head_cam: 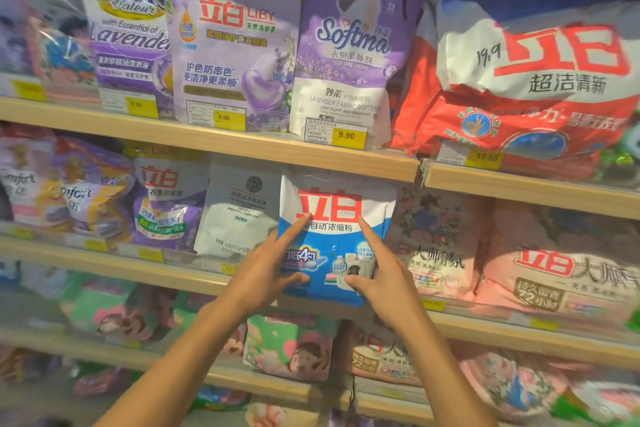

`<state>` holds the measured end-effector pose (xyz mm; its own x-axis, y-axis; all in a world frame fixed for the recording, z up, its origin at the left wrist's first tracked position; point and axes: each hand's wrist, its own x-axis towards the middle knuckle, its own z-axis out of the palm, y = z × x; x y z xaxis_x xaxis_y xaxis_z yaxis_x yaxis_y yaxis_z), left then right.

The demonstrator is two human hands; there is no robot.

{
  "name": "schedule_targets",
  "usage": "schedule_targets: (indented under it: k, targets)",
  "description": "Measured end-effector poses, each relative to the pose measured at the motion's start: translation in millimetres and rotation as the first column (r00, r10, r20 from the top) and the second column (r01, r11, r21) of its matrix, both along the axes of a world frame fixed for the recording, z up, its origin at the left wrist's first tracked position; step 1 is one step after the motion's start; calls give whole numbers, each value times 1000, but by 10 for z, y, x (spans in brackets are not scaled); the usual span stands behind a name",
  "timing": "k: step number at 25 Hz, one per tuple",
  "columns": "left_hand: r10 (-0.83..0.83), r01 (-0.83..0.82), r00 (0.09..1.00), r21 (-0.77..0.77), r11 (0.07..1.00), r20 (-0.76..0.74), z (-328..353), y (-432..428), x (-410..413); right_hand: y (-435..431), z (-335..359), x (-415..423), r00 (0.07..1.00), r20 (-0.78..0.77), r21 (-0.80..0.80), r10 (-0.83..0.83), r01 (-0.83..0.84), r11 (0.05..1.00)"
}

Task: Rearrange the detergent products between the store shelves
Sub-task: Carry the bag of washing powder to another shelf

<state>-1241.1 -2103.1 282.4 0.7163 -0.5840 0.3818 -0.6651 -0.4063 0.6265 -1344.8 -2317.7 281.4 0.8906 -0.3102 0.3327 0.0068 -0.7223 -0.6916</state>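
A blue and white detergent powder bag (337, 204) with red characters stands upright on the second shelf (104, 262), at the middle of the view. My left hand (266, 270) lies flat against the bag's left front, forefinger straight and pointing up, thumb touching the lower front. My right hand (381, 270) presses the bag's right front in the same way, forefinger up and thumb low. Neither hand curls round the bag.
A white pouch (239, 211) stands just left of the bag and a pink floral bag (436, 243) just right. Purple pouches (235, 55) and a big red and white sack (526, 87) fill the top shelf (242, 146). Lower shelves hold green and pink bags (291, 347).
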Motion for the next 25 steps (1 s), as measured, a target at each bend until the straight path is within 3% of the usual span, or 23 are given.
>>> schedule_targets:
  k: [9, 13, 25]
  targets:
    - [77, -75, 997, 67, 995, -24, -299, 737, -992, 665, -376, -795, 998, -40, -36, 50, -51, 998]
    - [135, -135, 991, 8, 991, -15, -188, 1166, -1371, 1051, -188, -1004, 993, -38, -66, 114, -117, 991]
    - [414, -414, 910, -38, 909, -6, 308, 3172, -1606, 2988, 306, -531, 911, -16, -65, 411, -411, 909]
